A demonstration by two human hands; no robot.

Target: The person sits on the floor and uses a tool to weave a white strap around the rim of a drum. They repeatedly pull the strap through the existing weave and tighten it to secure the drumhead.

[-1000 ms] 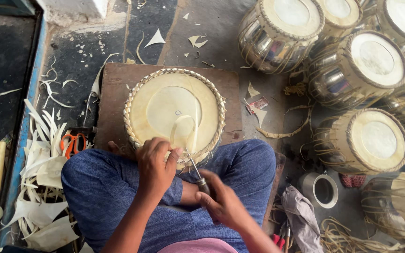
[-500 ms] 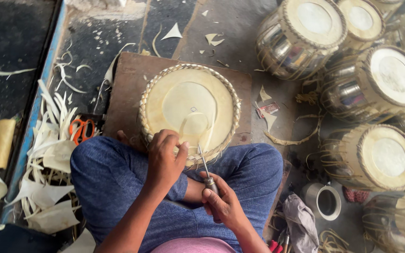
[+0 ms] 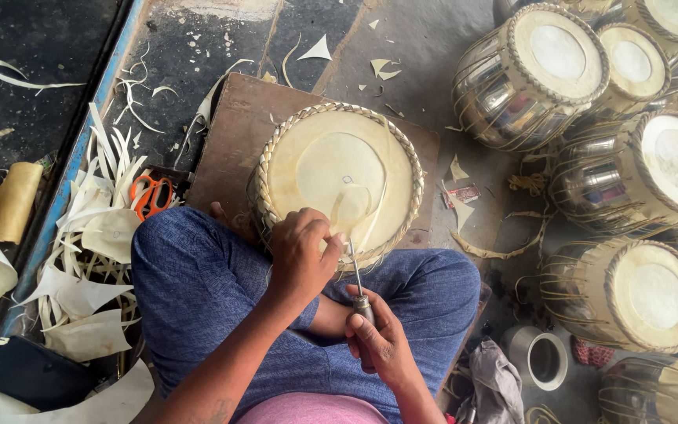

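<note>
A round drum head [image 3: 337, 179] with a braided rim lies flat on a brown board [image 3: 233, 133] in front of my crossed legs in blue trousers. My left hand [image 3: 301, 255] rests on its near edge and pinches a thin curl of skin peeling off the head. My right hand [image 3: 382, 343] is closed on the handle of a thin metal blade tool [image 3: 357, 279], whose tip touches the head beside my left fingers.
Several finished metal-bodied drums [image 3: 539, 74] crowd the right side. Pale skin strips [image 3: 92, 228] and orange-handled scissors [image 3: 151, 196] lie at the left. A small metal cup [image 3: 539, 359] and a cloth [image 3: 496, 377] sit at my right knee.
The view has shifted so the drum head sits further right and lower. My right hand has drawn the tool a little toward me; the peeled curl has grown longer.
</note>
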